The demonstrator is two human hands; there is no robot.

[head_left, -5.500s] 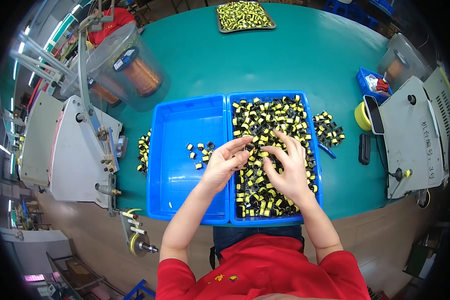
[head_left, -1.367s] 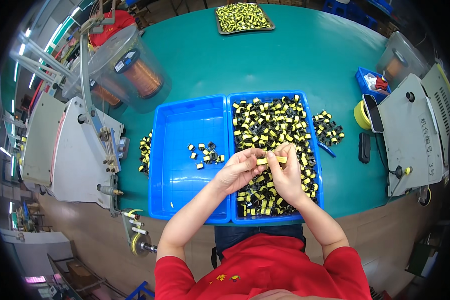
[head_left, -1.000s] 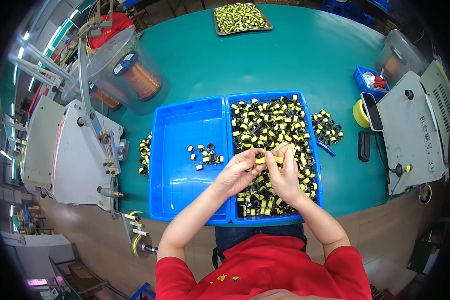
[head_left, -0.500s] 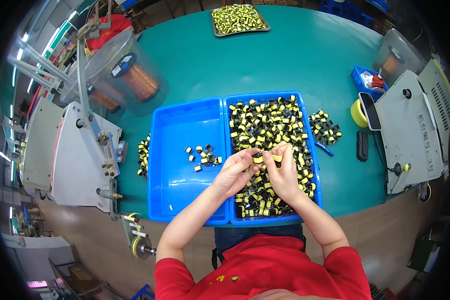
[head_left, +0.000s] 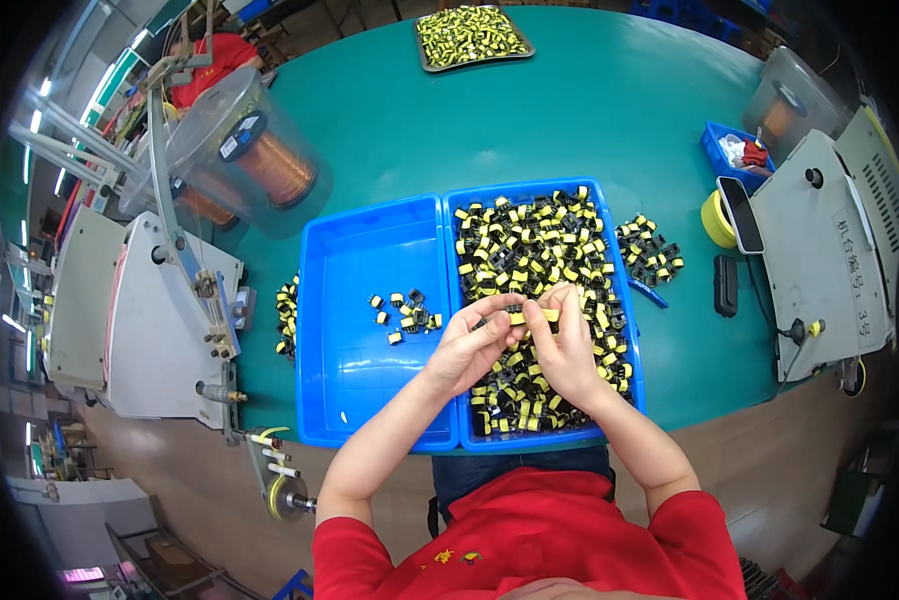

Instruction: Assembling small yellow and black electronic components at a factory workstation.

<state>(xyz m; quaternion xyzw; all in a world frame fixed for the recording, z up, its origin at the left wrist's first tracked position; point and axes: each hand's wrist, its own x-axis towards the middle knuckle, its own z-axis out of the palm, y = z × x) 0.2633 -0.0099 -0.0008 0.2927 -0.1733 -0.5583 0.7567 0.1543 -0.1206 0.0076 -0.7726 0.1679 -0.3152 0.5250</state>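
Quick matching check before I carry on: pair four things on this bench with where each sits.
1. left blue tray
2. right blue tray
3. metal tray
4. yellow tape roll

a. far edge of the green table
b. under both hands, heaped with yellow-black parts
c. right, beside a dark phone
d. holds only a few parts

Pairs: 1-d, 2-b, 3-a, 4-c

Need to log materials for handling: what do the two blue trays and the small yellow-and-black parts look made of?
Blue trays: probably moulded plastic, smooth and slightly glossy, with rounded rims. Small parts: apparently dark, matt bodies wrapped in shiny yellow tape or film; too small to be sure. Both hands pinch one.
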